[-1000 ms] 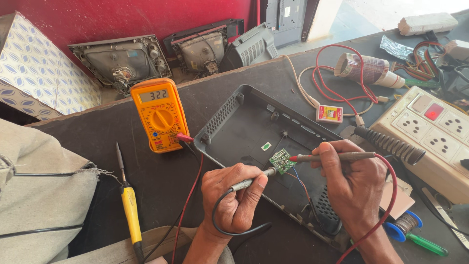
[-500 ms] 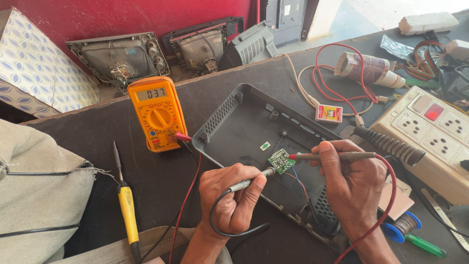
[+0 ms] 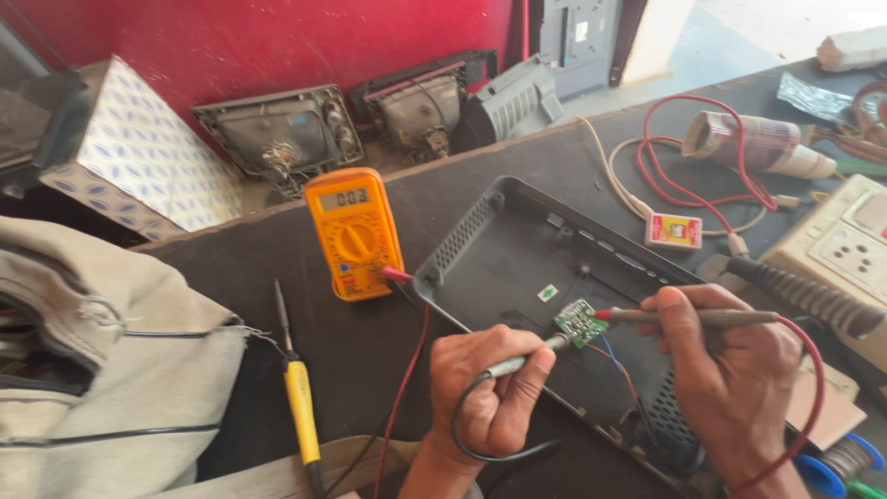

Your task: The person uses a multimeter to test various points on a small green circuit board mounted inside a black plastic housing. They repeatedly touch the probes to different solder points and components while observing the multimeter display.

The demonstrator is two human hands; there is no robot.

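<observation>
Hands sat low in the frame, centre and right, both over a small green circuit board (image 3: 579,322) that lay inside an open black plastic casing shell (image 3: 499,249) on the dark worktable (image 3: 231,277). Left hand (image 3: 494,393) was curled shut around a black meter probe (image 3: 528,355), metal tip touching the board's left edge, its black lead looping below the fist. Right hand (image 3: 730,370) was closed in a pencil grip on a red-tipped meter probe (image 3: 688,316), tip at the board's right edge, red lead curving round the wrist. Board looked light, stiff and fragile, likely to slide under probe pressure; thin blue and red wires ran off it, so best held by its bare edges, not by parts or wires. Casing looked rigid and light, safe to grip by the rim. Orange digital multimeter (image 3: 354,233) lay left of the casing, upper centre, red plug in its lower side. Yellow-handled screwdriver (image 3: 297,397) lay lower left beside a beige cloth bag (image 3: 102,360). White switch-and-socket board (image 3: 845,245) sat at the right edge, a blue solder spool (image 3: 845,459) lower right.
</observation>
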